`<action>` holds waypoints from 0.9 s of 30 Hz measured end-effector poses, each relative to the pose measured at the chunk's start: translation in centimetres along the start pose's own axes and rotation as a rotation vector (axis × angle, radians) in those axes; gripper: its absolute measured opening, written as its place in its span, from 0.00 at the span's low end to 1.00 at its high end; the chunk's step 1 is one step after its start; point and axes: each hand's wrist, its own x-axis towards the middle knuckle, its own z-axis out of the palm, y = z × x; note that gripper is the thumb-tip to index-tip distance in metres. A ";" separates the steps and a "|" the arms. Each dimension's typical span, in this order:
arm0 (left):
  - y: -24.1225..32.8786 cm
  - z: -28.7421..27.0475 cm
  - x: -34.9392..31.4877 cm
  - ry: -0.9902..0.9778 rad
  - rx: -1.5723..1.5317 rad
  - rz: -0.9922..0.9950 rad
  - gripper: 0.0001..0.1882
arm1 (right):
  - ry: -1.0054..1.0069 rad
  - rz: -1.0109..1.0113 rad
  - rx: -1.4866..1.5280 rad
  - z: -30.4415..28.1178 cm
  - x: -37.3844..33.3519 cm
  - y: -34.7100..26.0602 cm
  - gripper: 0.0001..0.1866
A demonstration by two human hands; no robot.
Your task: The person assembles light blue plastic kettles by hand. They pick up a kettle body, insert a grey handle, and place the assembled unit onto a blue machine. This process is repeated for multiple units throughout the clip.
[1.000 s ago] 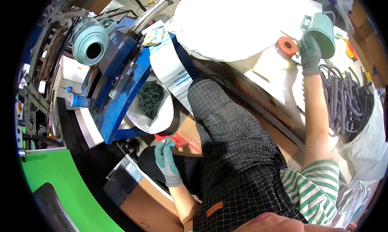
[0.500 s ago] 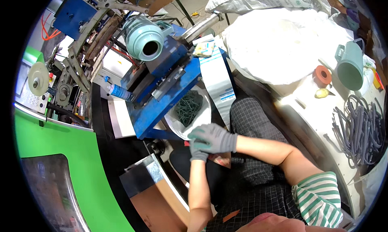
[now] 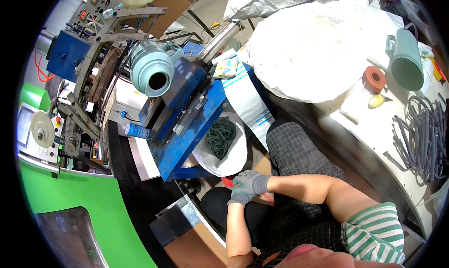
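Two gloved hands touching: my right hand (image 3: 254, 181) overlaps my left hand (image 3: 240, 197), fingers meeting; whether clamped on anything, I cannot tell. Red thing (image 3: 227, 181) just beyond them, partly hidden. Farther out, white sack (image 3: 229, 164) holding dark green strips (image 3: 220, 136), beside blue stand (image 3: 169, 158).

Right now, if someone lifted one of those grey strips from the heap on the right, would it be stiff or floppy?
Probably bendy: many of the grey strips curve rather than lie straight. One might drag its neighbours along, since they overlap in a jumble. Each looks fairly light, being so slender.
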 end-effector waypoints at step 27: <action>0.0 0.1 0.6 -0.026 -0.096 -0.007 0.30 | -0.053 0.068 0.012 -0.8 0.4 0.7 0.28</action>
